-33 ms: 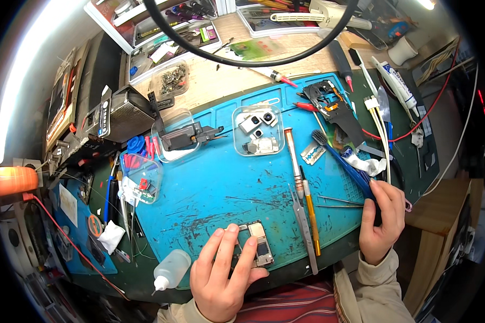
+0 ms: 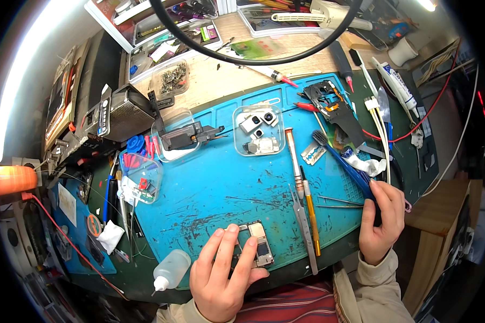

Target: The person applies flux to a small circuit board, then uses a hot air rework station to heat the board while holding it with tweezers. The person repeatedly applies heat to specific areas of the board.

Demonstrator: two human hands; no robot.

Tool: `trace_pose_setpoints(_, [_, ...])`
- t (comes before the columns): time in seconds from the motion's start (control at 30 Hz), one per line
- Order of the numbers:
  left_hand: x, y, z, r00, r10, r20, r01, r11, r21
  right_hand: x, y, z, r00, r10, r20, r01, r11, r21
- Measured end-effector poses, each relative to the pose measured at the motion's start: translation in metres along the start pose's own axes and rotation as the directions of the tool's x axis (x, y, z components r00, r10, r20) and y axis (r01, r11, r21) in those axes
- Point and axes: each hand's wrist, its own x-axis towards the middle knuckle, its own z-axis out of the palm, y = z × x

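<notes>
A small phone circuit board (image 2: 262,248) lies near the front edge of the blue work mat (image 2: 194,177). My left hand (image 2: 223,272) rests over its left side with the fingers stretched out and apart, covering part of it. Off to the right, my right hand (image 2: 382,220) is closed around the handle of a blue brush (image 2: 350,169). The dark bristles point up and away to the left, and the handle's end is hidden in my palm. Beside my left hand a clear squeeze bottle (image 2: 172,268) with a white tip lies tilted.
Grey tweezers (image 2: 303,229), a yellow-handled tool (image 2: 311,215) and a copper-coloured screwdriver (image 2: 292,156) lie between my hands. A razor blade (image 2: 313,153) is left of the brush. Farther back, a clear box (image 2: 281,148) holds camera modules. Black phone parts (image 2: 334,107) lie at the far right.
</notes>
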Motion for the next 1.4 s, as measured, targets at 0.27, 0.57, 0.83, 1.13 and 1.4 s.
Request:
trace_pose_setpoints(0.27, [-0.002, -0.003, 0.002, 1.000, 0.010, -0.001, -0.010, 1.000, -0.028, -0.001, 0.001, 0.000, 1.000, 0.006, 0.006, -0.006, 1.000, -0.012])
trace_pose_setpoints(0.57, [0.000, -0.002, 0.003, 1.000, 0.017, -0.003, -0.017, 1.000, 0.011, 0.000, 0.000, -0.001, 1.000, 0.003, 0.008, -0.003, 1.000, -0.023])
trace_pose_setpoints(0.83, [0.004, 0.002, -0.003, 0.999, 0.028, -0.027, -0.029, 0.999, -0.034, 0.002, 0.002, -0.001, 1.000, -0.016, 0.004, 0.016, 1.000, 0.006])
trace_pose_setpoints(1.13, [0.007, 0.002, -0.001, 0.996, 0.054, -0.064, -0.055, 0.998, -0.021, 0.002, 0.004, -0.001, 1.000, -0.027, -0.005, 0.027, 0.999, 0.026])
trace_pose_setpoints(1.4, [0.006, 0.004, -0.001, 0.997, 0.053, -0.060, -0.053, 0.999, 0.000, 0.003, 0.004, -0.002, 0.999, -0.036, -0.010, 0.037, 0.999, 0.032])
